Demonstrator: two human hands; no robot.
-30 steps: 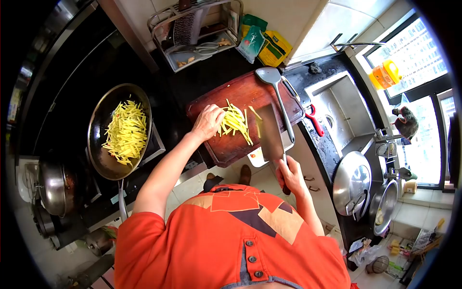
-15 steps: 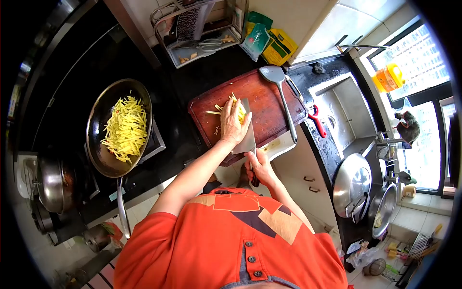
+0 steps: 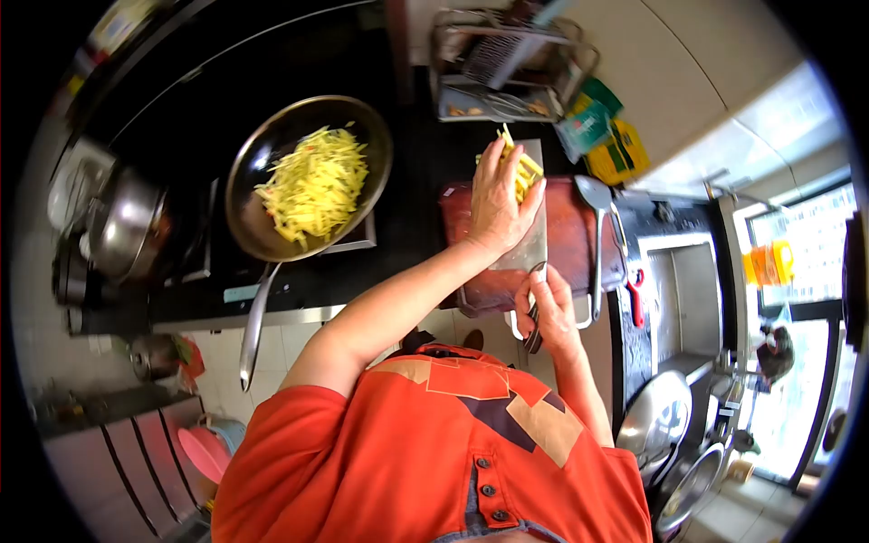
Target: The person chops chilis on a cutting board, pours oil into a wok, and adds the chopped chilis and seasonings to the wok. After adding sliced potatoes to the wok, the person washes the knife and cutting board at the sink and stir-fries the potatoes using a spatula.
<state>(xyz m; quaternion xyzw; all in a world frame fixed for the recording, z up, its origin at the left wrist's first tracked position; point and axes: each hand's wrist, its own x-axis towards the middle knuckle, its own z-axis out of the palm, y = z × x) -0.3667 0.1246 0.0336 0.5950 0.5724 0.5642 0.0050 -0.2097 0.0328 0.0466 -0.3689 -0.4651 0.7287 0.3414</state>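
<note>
My right hand (image 3: 549,309) grips the handle of a cleaver (image 3: 529,242), whose wide blade lies flat above the red-brown cutting board (image 3: 579,237). Pale yellow strips (image 3: 525,175) rest on the blade, and my left hand (image 3: 498,204) covers them, its fingers curled over the pile and holding it against the metal. Many more such strips (image 3: 317,185) lie heaped in the wok (image 3: 378,149) on the stove to the left. A spatula (image 3: 597,240) lies across the right part of the board.
Behind the board stand a wire rack (image 3: 444,68) and a yellow bag (image 3: 620,152). Red-handled scissors (image 3: 637,299) lie beside the sink (image 3: 683,299) at the right. The wok's long handle (image 3: 258,330) juts over the counter edge. A metal pot (image 3: 127,226) is at the far left.
The view has turned. My left hand first pressed beside the strips, then came onto the blade; the cleaver and strips have since been lifted toward the board's back left corner.
</note>
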